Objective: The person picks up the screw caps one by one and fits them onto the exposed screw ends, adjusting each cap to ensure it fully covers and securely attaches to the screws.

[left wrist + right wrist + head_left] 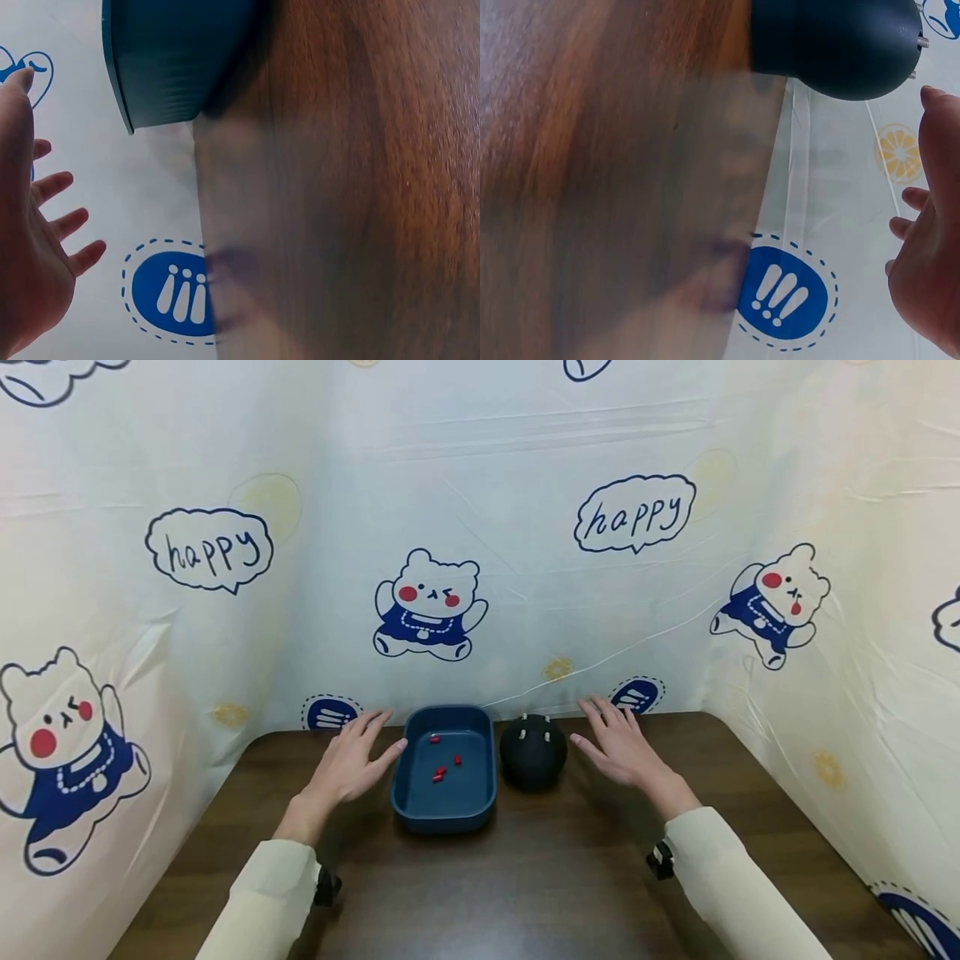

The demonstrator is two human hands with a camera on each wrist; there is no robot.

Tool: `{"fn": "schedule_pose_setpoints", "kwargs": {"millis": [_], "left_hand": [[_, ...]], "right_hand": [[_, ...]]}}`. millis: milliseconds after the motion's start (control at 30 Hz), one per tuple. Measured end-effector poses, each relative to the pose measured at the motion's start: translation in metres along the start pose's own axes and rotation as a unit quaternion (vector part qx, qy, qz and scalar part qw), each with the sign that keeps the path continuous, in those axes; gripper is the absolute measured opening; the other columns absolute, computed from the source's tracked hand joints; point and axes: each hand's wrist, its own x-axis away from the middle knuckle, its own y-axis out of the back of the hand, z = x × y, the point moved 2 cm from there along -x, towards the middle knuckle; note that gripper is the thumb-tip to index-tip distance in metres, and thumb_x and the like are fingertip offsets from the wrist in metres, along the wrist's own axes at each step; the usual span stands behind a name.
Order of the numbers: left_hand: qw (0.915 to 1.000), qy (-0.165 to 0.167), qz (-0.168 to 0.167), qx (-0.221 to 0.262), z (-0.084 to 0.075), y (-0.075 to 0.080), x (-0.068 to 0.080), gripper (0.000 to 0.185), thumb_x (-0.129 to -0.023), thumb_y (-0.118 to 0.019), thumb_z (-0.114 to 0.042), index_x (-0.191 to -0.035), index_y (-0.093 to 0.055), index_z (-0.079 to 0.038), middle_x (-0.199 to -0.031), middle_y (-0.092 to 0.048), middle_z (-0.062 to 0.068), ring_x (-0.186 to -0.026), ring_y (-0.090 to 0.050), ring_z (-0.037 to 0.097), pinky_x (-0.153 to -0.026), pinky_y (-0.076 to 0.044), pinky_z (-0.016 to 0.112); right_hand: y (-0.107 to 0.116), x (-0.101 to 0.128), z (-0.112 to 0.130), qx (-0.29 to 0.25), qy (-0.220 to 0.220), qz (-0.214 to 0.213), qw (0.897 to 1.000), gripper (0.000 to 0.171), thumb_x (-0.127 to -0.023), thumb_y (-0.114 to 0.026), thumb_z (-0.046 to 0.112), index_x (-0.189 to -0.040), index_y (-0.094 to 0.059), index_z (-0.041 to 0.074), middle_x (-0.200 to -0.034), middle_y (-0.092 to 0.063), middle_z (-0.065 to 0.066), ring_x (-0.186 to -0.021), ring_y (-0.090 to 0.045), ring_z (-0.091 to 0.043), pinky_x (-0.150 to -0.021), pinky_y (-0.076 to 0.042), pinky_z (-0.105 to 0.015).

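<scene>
I kept my left hand point(348, 766) and right hand point(619, 747) flat, fingers spread and holding nothing, flanking the blue tray point(447, 811) with red capsules point(439, 772) and the black holder point(533, 752), judging a slow, level approach safest.

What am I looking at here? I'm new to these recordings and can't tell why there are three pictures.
A person wears three cameras. The head view looks down at a dark brown wooden table. Each wrist view looks past one hand. The left hand lies open beside a dark blue rectangular plastic tray holding small red capsules. The right hand lies open beside a black rounded object with small white pegs. Neither hand holds anything; the fingers are spread.
</scene>
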Motion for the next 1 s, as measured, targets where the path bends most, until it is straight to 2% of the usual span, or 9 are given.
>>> {"fn": "schedule_pose_setpoints", "kwargs": {"millis": [100, 200, 367, 533, 667, 1000], "left_hand": [[0.9998, 0.002, -0.004, 0.02, -0.002, -0.001, 0.001, 0.081, -0.099, -0.043, -0.069, -0.159, -0.035, -0.016, -0.163, -0.032, 0.015, -0.147, -0.031, 0.041, -0.113, -0.027, 0.071], [0.9992, -0.003, -0.011, 0.039, -0.004, 0.0, 0.002, 0.072, -0.101, -0.052, -0.059, -0.157, -0.039, -0.015, -0.16, -0.036, 0.015, -0.144, -0.036, 0.04, -0.11, -0.033, 0.07], [0.9977, -0.011, -0.016, 0.065, -0.007, -0.001, 0.0, 0.062, -0.101, -0.062, -0.042, -0.154, -0.043, -0.017, -0.155, -0.041, 0.014, -0.14, -0.04, 0.037, -0.108, -0.038, 0.067], [0.9954, -0.017, -0.027, 0.091, -0.009, -0.003, -0.003, 0.06, -0.101, -0.064, -0.037, -0.152, -0.045, -0.013, -0.152, -0.045, 0.015, -0.137, -0.045, 0.037, -0.108, -0.041, 0.064], [0.9917, -0.008, -0.024, 0.126, -0.014, -0.003, -0.005, 0.056, -0.101, -0.064, -0.029, -0.15, -0.046, -0.01, -0.149, -0.047, 0.017, -0.135, -0.048, 0.038, -0.107, -0.044, 0.062], [0.9855, 0.005, -0.024, 0.168, -0.03, -0.001, -0.009, 0.048, -0.102, -0.063, -0.024, -0.146, -0.05, -0.008, -0.144, -0.053, 0.018, -0.132, -0.05, 0.037, -0.107, -0.043, 0.062]], "right_hand": [[-0.002, -0.001, 0.002, -0.01, 0.014, -0.007, 1.0, 0.071, -0.106, -0.05, 0.048, -0.161, -0.028, 0.008, -0.164, -0.027, -0.022, -0.15, -0.025, -0.043, -0.12, -0.013, -0.066], [-0.003, -0.002, 0.003, -0.013, 0.024, -0.012, 1.0, 0.071, -0.105, -0.052, 0.045, -0.16, -0.029, 0.006, -0.162, -0.029, -0.023, -0.149, -0.029, -0.043, -0.12, -0.018, -0.063], [-0.005, -0.003, 0.004, -0.041, 0.021, -0.008, 0.999, 0.073, -0.104, -0.057, 0.04, -0.16, -0.027, 0.005, -0.164, -0.026, -0.021, -0.148, -0.03, -0.042, -0.12, -0.021, -0.06], [-0.009, -0.004, 0.004, -0.078, 0.01, -0.009, 0.997, 0.071, -0.105, -0.056, 0.04, -0.16, -0.027, 0.006, -0.164, -0.025, -0.019, -0.149, -0.029, -0.041, -0.119, -0.024, -0.061], [-0.014, -0.005, 0.006, -0.11, 0.007, -0.014, 0.994, 0.068, -0.106, -0.055, 0.039, -0.159, -0.029, 0.006, -0.162, -0.028, -0.021, -0.148, -0.03, -0.04, -0.118, -0.027, -0.059], [-0.023, -0.007, 0.019, -0.172, 0.008, -0.023, 0.985, 0.062, -0.107, -0.053, 0.033, -0.157, -0.032, 0.003, -0.159, -0.033, -0.023, -0.149, -0.029, -0.039, -0.12, -0.026, -0.058]]}}
